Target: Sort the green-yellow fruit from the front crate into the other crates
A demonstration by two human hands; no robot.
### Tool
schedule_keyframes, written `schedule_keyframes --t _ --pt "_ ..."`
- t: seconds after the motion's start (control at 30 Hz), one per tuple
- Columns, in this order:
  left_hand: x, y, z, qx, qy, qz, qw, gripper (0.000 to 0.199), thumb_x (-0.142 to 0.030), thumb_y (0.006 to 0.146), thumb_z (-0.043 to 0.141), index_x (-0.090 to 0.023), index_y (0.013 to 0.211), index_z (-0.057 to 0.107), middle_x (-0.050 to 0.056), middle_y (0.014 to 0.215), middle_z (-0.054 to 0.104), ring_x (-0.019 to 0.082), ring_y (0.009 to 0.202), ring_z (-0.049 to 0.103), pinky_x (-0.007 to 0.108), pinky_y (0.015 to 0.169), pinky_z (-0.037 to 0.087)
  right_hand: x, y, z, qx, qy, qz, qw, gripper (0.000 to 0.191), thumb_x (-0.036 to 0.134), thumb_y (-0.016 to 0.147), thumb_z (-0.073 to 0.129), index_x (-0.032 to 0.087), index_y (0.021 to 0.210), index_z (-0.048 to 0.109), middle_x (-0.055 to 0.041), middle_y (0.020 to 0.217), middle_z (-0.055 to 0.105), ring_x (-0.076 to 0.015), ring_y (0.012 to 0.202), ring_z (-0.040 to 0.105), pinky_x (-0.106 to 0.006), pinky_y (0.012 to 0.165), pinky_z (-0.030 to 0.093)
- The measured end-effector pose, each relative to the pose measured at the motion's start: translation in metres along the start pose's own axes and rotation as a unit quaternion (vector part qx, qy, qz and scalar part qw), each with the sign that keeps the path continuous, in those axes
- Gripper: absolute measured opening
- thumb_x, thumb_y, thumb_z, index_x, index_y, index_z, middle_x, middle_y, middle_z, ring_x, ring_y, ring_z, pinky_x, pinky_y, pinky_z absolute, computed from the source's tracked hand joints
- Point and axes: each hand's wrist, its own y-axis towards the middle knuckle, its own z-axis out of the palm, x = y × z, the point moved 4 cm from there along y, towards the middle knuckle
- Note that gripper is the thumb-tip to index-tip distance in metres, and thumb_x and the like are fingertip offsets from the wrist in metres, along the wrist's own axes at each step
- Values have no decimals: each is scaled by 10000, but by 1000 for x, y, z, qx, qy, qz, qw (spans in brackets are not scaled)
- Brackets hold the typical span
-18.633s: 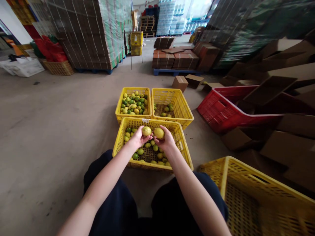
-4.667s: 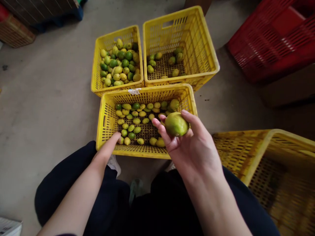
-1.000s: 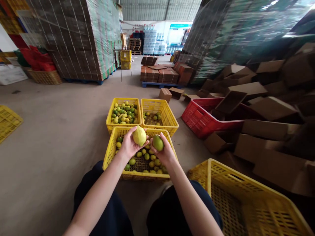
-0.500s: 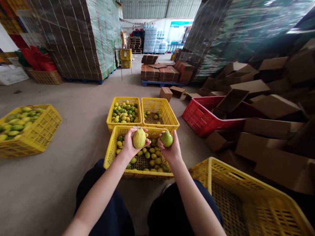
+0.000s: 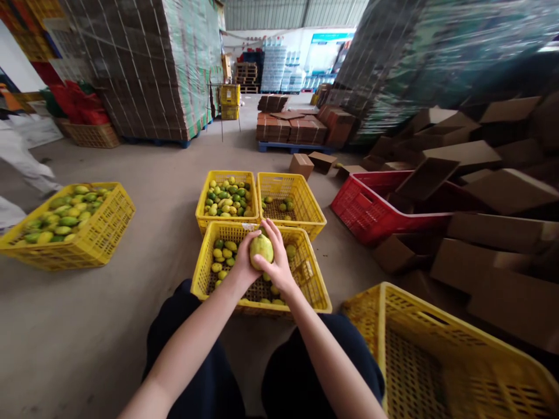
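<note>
Over the front yellow crate [image 5: 312, 273], my left hand [image 5: 245, 262] is closed around a yellow-green lemon [image 5: 261, 251]. My right hand [image 5: 279, 265] is on the same lemon, its thumb across the lower front and its fingers over the top and right side. A little darker green shows beneath the right fingers; whether it is a second lemon is hidden. Below the hands, more green and yellow lemons [image 5: 224, 253] lie in the crate, partly covered by my hands and forearms.
Behind stand a fuller lemon crate [image 5: 205, 212] and a crate with a few lemons [image 5: 312, 216]. Another full crate [image 5: 109, 233] is at left, near a person's white-trousered legs [image 5: 26, 157]. At right are a red crate [image 5: 356, 209], cardboard boxes [image 5: 498, 233] and a large yellow crate [image 5: 384, 326].
My hands, earlier apart with a lemon in each, have come together around the yellow-green one. The green lemon from my right hand no longer shows clearly. A person's legs have appeared at left.
</note>
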Motion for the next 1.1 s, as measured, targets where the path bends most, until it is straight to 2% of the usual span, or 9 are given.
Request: schedule_keyframes --t 0.13,0.27,0.37,0.5,0.63,0.73,0.83,0.93,1.1 --pt "-16 -4 1 45 6 56 997 206 -260 778 532 -151 879 675 22 843 696 173 892 639 233 770 498 8 1 3 30 -31 -38 998 825 479 684 746 277 1406 404 -110 1542 244 -352 1424 224 -539 1137 239" --pt "-21 -4 0 80 37 59 994 286 -265 796 447 -133 901 678 56 945 703 228 1071 600 266 854 486 14 -1 5 10 -40 -57 998 651 398 663 775 269 1254 537 -105 1532 276 -352 1405 273 -536 1129 258" --pt "-19 2 -6 54 82 83 992 248 -229 737 488 -146 878 675 44 923 701 213 1067 603 261 873 472 13 -4 3 -23 -2 -44 999 502 341 675 769 255 1133 583 -104 1477 378 -326 1369 346 -510 1127 268" --pt "-17 7 -10 75 190 98 974 190 -215 755 587 -174 923 668 26 983 691 198 1071 593 277 927 435 3 -5 -3 -57 136 53 988 381 320 727 720 245 1073 579 -89 1392 484 -280 1280 464 -460 1087 340" --pt "-21 2 -13 94 294 77 948 274 -330 752 715 -187 979 656 36 974 684 208 1025 605 306 916 430 -10 -6 -9 -107 301 180 930 332 371 729 688 244 1021 592 -60 1205 626 -248 1115 586 -409 975 456" --pt "-29 -4 -13 85 335 121 931 274 -354 737 737 -188 939 657 40 990 676 199 1024 595 302 929 421 -16 -5 -13 -132 347 235 898 344 403 683 697 240 971 604 -46 1054 679 -241 984 635 -393 878 507" --pt "-34 -7 -13 60 344 155 924 281 -335 728 747 -195 947 639 44 973 669 198 987 599 324 910 441 -16 -2 -27 -152 295 219 917 282 403 722 674 245 945 602 -35 992 677 -221 921 634 -373 836 508" --pt "-39 -9 -14 47 353 204 912 325 -298 687 780 -196 951 620 46 979 654 194 965 599 324 895 450 -12 1 -45 -188 118 163 961 347 342 670 759 259 964 594 -5 927 651 -199 848 602 -343 817 480" --pt "-45 -9 -13 66 403 275 870 463 -215 592 834 -205 1011 635 64 1101 617 204 1027 572 311 928 424 -10 1 -48 -147 -28 112 982 465 276 578 815 269 984 587 15 884 625 -201 792 568 -331 766 450"
